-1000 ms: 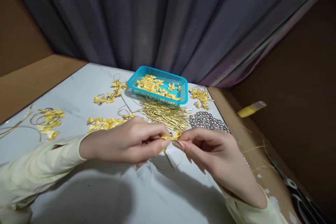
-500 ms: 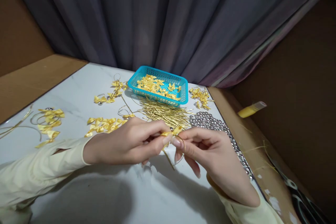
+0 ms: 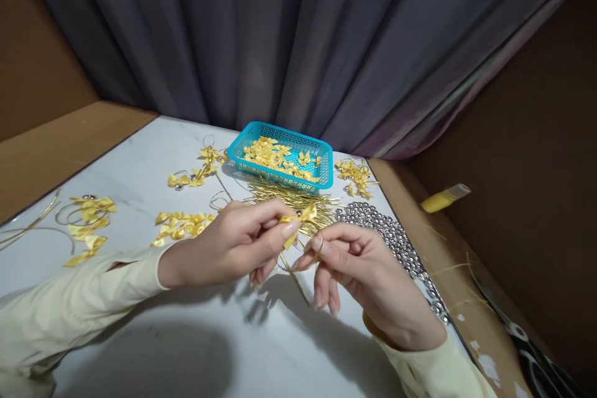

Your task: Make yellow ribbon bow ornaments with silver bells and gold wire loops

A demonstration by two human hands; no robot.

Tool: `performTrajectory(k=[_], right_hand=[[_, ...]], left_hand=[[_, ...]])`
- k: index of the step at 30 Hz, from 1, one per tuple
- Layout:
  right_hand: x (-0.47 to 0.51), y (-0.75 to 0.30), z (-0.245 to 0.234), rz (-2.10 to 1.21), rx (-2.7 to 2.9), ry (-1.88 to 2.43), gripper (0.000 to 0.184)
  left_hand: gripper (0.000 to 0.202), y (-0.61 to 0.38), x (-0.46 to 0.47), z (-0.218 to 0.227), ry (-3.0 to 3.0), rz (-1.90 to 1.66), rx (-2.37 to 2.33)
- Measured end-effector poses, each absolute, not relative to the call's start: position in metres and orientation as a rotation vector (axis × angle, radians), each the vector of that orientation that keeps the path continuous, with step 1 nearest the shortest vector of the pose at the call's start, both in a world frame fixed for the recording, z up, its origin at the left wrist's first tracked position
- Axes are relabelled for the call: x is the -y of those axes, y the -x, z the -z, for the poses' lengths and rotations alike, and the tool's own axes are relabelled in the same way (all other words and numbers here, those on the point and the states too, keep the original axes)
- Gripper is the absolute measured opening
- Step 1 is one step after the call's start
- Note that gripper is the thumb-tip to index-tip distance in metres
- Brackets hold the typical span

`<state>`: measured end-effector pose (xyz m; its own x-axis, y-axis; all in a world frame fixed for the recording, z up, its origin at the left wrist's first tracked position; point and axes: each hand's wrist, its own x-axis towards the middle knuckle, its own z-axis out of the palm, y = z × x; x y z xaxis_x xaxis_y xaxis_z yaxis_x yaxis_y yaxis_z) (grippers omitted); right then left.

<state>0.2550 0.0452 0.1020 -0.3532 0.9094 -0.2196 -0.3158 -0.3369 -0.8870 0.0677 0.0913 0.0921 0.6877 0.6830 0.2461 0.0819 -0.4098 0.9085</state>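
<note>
My left hand (image 3: 233, 242) is closed in a pinch on a small yellow ribbon bow (image 3: 298, 219), held just above the white table (image 3: 186, 336). A thin gold wire (image 3: 295, 275) hangs down from the bow. My right hand (image 3: 359, 267) pinches that wire between thumb and forefinger just right of the bow, its other fingers pointing down. Both hands are over the table's middle, in front of a pile of gold wire pieces (image 3: 298, 199).
A blue basket (image 3: 326, 165) of yellow bows stands at the back. Silver beads (image 3: 387, 230) lie at the right. Loose bows and wire loops (image 3: 88, 221) are scattered at the left. A yellow tube (image 3: 443, 198) lies on the brown ledge at the right. A dark curtain hangs behind.
Both hands have lifted the bow slightly up and away from me. My right hand slid from the bow down onto the wire, its fingers now pointing downward.
</note>
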Motion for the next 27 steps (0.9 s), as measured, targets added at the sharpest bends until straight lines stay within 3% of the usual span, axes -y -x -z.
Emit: performTrajectory(k=[10, 27], right_hand=[[-0.05, -0.25, -0.085, -2.067, 0.733, 0.746, 0.014], [-0.049, -0.248, -0.087, -1.956, 0.531, 0.657, 0.01]], left_hand=[[0.019, -0.073, -0.086, -0.088, -1.627, -0.788, -0.542], [0.019, -0.082, -0.085, -0.087, -1.401, -0.778, -0.524]])
